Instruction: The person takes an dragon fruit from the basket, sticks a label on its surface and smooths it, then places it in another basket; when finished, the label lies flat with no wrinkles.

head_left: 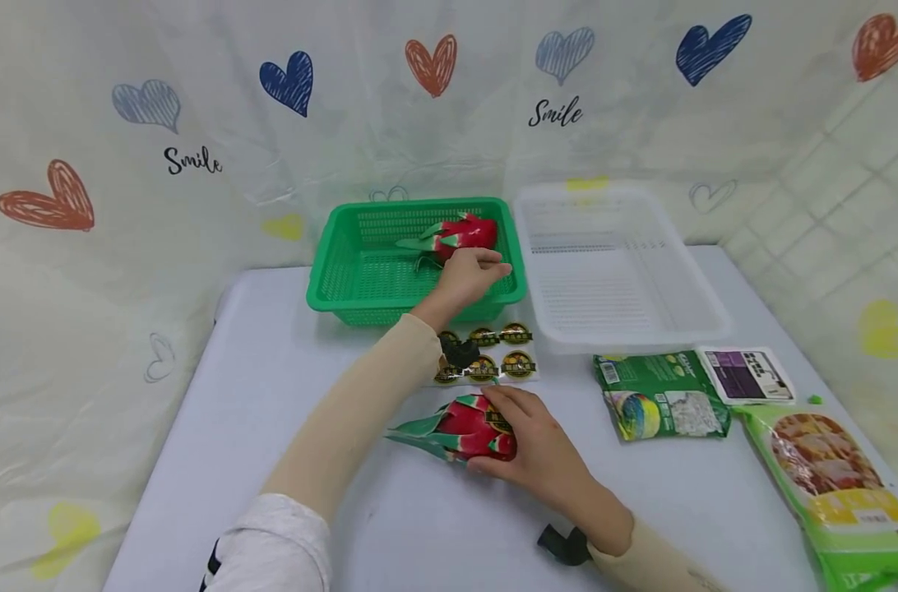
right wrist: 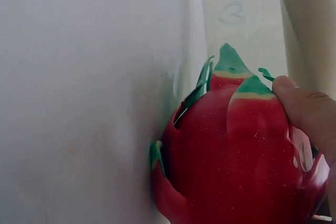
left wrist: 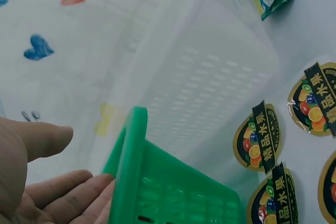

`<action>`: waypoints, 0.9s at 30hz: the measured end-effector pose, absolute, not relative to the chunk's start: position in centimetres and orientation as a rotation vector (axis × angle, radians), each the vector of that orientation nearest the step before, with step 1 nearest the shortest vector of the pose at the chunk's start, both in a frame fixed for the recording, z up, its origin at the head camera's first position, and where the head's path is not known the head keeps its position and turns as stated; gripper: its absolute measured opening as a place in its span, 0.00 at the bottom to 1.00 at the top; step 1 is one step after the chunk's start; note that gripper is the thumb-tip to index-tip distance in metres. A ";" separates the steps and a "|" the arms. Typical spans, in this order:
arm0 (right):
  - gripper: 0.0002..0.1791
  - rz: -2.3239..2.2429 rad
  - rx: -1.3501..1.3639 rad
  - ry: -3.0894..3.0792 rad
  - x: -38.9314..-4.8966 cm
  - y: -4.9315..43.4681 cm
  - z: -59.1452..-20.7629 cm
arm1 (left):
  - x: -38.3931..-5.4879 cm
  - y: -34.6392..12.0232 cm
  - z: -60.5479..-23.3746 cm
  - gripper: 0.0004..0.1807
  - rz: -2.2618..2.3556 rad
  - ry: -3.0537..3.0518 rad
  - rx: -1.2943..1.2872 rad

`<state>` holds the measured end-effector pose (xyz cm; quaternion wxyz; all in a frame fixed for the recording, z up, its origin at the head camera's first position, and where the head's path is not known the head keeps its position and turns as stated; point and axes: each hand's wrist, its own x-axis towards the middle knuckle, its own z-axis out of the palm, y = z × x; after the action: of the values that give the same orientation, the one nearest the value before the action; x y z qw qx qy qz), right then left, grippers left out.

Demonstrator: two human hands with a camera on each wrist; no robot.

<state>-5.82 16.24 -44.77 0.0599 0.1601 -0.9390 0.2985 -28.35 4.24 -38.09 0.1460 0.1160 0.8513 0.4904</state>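
Observation:
My right hand (head_left: 545, 448) grips a dragon fruit (head_left: 467, 427) low over the white table, its green leaf tips pointing left. A round black-and-gold sticker (head_left: 498, 419) shows on that fruit beside the fingers. In the right wrist view the red body of the dragon fruit (right wrist: 236, 156) fills the lower right, with a thumb along its side. My left hand (head_left: 467, 279) is over the right part of the green basket (head_left: 356, 306), in front of a second dragon fruit (head_left: 474, 233) lying inside. Its thumb and fingers are spread apart in the left wrist view, holding nothing.
A sheet of round fruit stickers (head_left: 519, 363) lies just before the basket, partly hidden by the left forearm. The white basket (head_left: 627, 335) stands beside the green one. At right lie a green packet (head_left: 664, 395), a purple-labelled pack (head_left: 748, 376) and a large food bag (head_left: 834, 485).

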 end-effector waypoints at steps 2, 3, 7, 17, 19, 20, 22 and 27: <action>0.52 0.901 0.476 -2.845 -5.8 16.2 -44.7 | -28.8 5.0 -38.3 0.29 1.352 2.473 0.327; 0.52 0.901 0.474 -2.849 -5.8 16.2 -44.6 | -29.0 5.3 -38.4 0.31 1.325 2.487 0.323; 0.55 0.893 0.497 -2.870 -5.7 16.0 -44.5 | -29.6 6.6 -38.8 0.36 1.205 2.597 0.285; 0.60 0.786 0.583 -2.876 -5.8 15.6 -44.5 | -29.8 8.0 -39.4 0.24 1.081 2.700 0.282; 0.59 0.781 0.587 -2.870 -5.9 15.8 -44.4 | -29.8 8.1 -39.3 0.24 1.091 2.703 0.287; 0.58 0.787 0.593 -2.860 -6.0 15.9 -44.4 | -29.8 8.2 -39.3 0.24 1.089 2.706 0.293; 0.56 0.813 0.605 -2.843 -6.0 16.2 -44.3 | -29.7 8.2 -39.3 0.23 1.104 2.704 0.310; 0.52 0.887 0.658 -2.806 -6.2 17.7 -43.9 | -29.5 8.3 -39.1 0.32 1.117 2.699 0.341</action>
<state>-6.18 17.67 -43.86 0.0629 0.2177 -0.9287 0.2934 -29.53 8.33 -39.05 0.1003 0.1155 0.9131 0.3778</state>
